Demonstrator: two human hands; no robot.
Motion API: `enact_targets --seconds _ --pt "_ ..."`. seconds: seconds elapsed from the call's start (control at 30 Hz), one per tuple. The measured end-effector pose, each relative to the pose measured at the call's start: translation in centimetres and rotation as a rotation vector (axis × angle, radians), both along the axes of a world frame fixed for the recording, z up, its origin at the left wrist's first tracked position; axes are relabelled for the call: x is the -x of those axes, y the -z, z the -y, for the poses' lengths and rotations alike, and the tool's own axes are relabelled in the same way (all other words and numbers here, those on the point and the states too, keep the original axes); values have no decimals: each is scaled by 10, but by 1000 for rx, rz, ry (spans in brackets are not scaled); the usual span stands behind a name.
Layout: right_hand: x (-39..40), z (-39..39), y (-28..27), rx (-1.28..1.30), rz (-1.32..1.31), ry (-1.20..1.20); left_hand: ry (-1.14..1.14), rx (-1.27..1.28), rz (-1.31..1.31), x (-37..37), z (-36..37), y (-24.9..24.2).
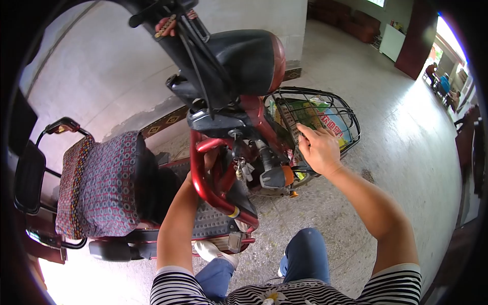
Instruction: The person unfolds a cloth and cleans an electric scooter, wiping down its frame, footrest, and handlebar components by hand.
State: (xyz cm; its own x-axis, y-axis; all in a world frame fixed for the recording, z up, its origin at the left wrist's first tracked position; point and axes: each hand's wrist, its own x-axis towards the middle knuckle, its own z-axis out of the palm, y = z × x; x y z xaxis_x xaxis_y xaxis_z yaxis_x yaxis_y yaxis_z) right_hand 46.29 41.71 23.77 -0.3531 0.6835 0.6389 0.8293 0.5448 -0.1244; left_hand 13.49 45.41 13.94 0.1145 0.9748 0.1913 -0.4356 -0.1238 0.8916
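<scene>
- Straight reach to the left hand is being blocked by the curved, glossy red tubular frame; an approach is being left from below, over the black ribbed footboard.
- The space just right of that frame is being crowded by a dangling bunch of metal keys and a grey-and-orange lamp.
- Side entry into the black wire basket is being barred by its mesh, and its near side is being covered by the right hand.
- Room beyond the basket is being offered above the speckled grey floor.
- Overhead access is being narrowed by the bulky black-and-red rounded housing.
</scene>
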Motion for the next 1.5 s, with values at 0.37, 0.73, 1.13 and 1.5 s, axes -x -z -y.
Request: enact_targets --seconds 0.37,0.73,1.13,1.5 --pt "-1 -3 3 -14 14 9 16 -349 -228 0 -35 -2" --pt "-4 -2 5 -8 -38 15 22 -342 -204 -20 0 -30" --pt "-4 1 2 -19 -30 9 -161 -305 -280 -6 -13 3" --pt "-12 -3 7 -9 -90 -6 -125 393 -963 86 153 89"
